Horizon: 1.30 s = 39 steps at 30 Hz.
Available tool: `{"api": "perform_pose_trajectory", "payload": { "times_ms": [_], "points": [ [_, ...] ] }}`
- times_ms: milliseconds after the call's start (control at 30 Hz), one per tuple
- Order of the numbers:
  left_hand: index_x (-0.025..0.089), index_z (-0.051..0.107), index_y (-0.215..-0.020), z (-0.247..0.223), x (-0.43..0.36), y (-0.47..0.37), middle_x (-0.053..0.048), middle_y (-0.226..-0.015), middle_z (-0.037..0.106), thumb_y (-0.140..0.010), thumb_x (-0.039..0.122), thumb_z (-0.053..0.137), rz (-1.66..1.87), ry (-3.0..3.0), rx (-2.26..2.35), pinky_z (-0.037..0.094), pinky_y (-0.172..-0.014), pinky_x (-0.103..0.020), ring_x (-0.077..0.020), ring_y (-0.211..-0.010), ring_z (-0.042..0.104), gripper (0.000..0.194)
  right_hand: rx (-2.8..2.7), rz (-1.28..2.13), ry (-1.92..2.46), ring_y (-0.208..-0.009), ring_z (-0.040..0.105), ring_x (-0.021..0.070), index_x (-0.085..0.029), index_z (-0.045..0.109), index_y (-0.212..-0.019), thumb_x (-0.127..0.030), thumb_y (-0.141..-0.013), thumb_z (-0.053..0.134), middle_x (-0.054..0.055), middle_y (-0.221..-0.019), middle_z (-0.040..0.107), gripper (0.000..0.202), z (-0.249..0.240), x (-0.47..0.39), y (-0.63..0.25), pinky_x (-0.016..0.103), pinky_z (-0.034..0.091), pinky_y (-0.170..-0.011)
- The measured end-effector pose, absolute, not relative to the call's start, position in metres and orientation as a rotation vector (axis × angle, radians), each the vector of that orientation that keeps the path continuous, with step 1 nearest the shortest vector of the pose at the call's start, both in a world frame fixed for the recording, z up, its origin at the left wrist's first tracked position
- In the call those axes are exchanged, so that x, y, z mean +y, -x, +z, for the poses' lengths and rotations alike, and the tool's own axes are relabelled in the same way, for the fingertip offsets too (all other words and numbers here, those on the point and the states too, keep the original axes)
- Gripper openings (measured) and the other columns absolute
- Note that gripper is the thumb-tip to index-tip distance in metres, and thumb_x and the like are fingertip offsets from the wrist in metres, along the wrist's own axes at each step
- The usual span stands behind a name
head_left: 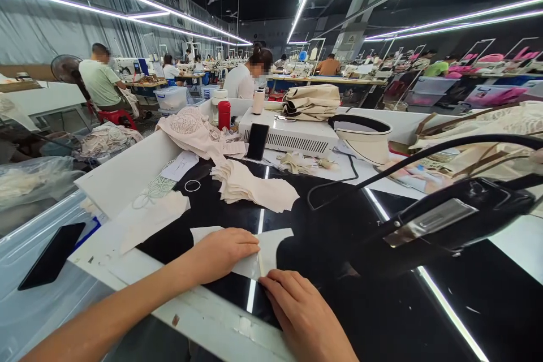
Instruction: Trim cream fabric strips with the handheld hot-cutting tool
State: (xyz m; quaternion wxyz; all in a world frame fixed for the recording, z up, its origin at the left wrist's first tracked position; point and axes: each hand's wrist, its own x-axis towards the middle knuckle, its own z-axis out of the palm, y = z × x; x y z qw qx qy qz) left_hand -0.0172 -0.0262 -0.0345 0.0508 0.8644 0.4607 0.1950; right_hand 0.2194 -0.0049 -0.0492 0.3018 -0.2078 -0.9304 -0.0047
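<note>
A pale fabric piece [271, 240] with a concave right edge lies on the shiny black tabletop [331, 220]. Along its middle runs a narrow white strip [261, 263]. My left hand [224, 251] rests palm down on the piece, its fingers together and their tips at the strip's far end. At the near end, the fingers of my right hand [297, 297] are pressed together on the strip; the thumb is hidden. Beyond my hands lies a stack of cut cream fabric pieces [254, 184]. To the left, a single pale piece [156, 220] overhangs the white border.
A large black object [449, 220] with a curved strap-like arc and silvery plate looms at right, its kind unclear. Behind stand a phone [257, 141], a white vented box [292, 136], a red container [224, 115] and a visor [365, 136]. Another phone [51, 255] lies left. People sit beyond.
</note>
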Motion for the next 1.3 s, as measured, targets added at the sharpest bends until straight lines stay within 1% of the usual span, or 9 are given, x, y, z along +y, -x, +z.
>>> {"api": "perform_pose_trajectory", "payload": {
  "times_ms": [433, 700, 767, 833, 867, 933, 1033, 1100, 1300],
  "points": [
    [0.016, 0.061, -0.13, -0.037, -0.028, 0.011, -0.009, -0.136, 0.067, -0.083, -0.01, 0.049, 0.562, -2.694, 1.466, 0.052, -0.108, -0.038, -0.0215, -0.129, 0.06, 0.055, -2.41, 0.005, 0.571, -0.077, 0.073, 0.0213, -0.02, 0.072, -0.104, -0.01, -0.101, 0.042, 0.007, -0.093, 0.078, 0.032, -0.053, -0.014, -0.216, 0.034, 0.058, -0.065],
    [0.014, 0.061, -0.131, -0.034, -0.035, 0.014, -0.01, -0.135, 0.067, -0.079, -0.012, 0.042, 0.521, -2.735, 1.404, 0.049, -0.112, -0.043, -0.0233, -0.129, 0.06, 0.061, -2.214, 0.174, 0.65, -0.086, 0.072, 0.0205, -0.027, 0.07, -0.114, -0.019, -0.099, 0.057, 0.005, -0.096, 0.075, 0.021, -0.023, -0.021, -0.268, 0.033, 0.06, -0.078],
    [0.014, 0.061, -0.13, -0.033, -0.038, 0.012, -0.01, -0.133, 0.067, -0.083, -0.012, 0.042, 0.559, -2.768, 1.382, 0.048, -0.113, -0.044, -0.0236, -0.128, 0.06, 0.057, -1.976, 0.2, 0.849, -0.083, 0.07, 0.0208, -0.029, 0.072, -0.105, -0.025, -0.098, 0.058, 0.004, -0.091, 0.072, 0.016, -0.013, -0.02, -0.28, 0.035, 0.059, -0.076],
    [0.015, 0.062, -0.124, -0.03, -0.041, 0.007, -0.01, -0.126, 0.07, -0.093, -0.004, 0.046, 0.649, -2.784, 1.34, 0.051, -0.109, -0.04, -0.022, -0.121, 0.064, 0.041, -1.691, 0.258, 1.029, -0.079, 0.067, 0.0198, -0.03, 0.072, -0.101, -0.033, -0.096, 0.062, 0.002, -0.088, 0.068, 0.011, -0.004, -0.012, -0.286, 0.036, 0.057, -0.078],
    [0.015, 0.064, -0.12, -0.029, -0.043, 0.003, -0.009, -0.121, 0.071, -0.097, 0.002, 0.049, 0.69, -2.786, 1.309, 0.054, -0.105, -0.037, -0.0206, -0.115, 0.066, 0.03, -1.558, 0.304, 1.085, -0.08, 0.066, 0.0194, -0.03, 0.071, -0.103, -0.037, -0.093, 0.066, 0.002, -0.088, 0.067, 0.013, 0.001, -0.006, -0.286, 0.037, 0.057, -0.079],
    [0.016, 0.065, -0.11, -0.027, -0.045, -0.004, -0.007, -0.109, 0.072, -0.102, 0.015, 0.056, 0.725, -2.799, 1.235, 0.056, -0.097, -0.032, -0.0183, -0.103, 0.068, 0.012, -1.364, 0.444, 1.107, -0.087, 0.065, 0.0205, -0.03, 0.066, -0.118, -0.045, -0.083, 0.076, 0.002, -0.098, 0.065, 0.039, 0.012, 0.009, -0.284, 0.039, 0.057, -0.084],
    [0.016, 0.064, -0.101, -0.026, -0.046, -0.012, -0.005, -0.099, 0.072, -0.101, 0.021, 0.062, 0.662, -2.879, 1.106, 0.056, -0.094, -0.03, -0.0179, -0.095, 0.068, 0.005, -1.326, 0.624, 1.029, -0.11, 0.062, 0.025, -0.032, 0.053, -0.135, -0.049, -0.066, 0.087, 0.006, -0.123, 0.061, 0.079, 0.027, 0.031, -0.275, 0.044, 0.054, -0.093],
    [0.016, 0.064, -0.098, -0.027, -0.045, -0.014, -0.005, -0.096, 0.072, -0.099, 0.019, 0.064, 0.613, -2.943, 1.036, 0.056, -0.095, -0.03, -0.0184, -0.095, 0.068, 0.004, -1.368, 0.672, 0.95, -0.117, 0.061, 0.0269, -0.031, 0.049, -0.138, -0.046, -0.063, 0.09, 0.008, -0.13, 0.061, 0.086, 0.036, 0.041, -0.269, 0.046, 0.053, -0.097],
    [0.015, 0.065, -0.091, -0.034, -0.041, -0.018, -0.005, -0.09, 0.071, -0.103, 0.013, 0.054, 0.582, -3.048, 0.98, 0.057, -0.089, -0.028, -0.0174, -0.088, 0.068, 0.016, -1.408, 0.709, 0.833, -0.085, 0.07, 0.0212, -0.028, 0.058, -0.109, -0.043, -0.08, 0.082, 0.001, -0.104, 0.07, 0.04, 0.052, 0.049, -0.248, 0.041, 0.057, -0.079]
  ]
}}
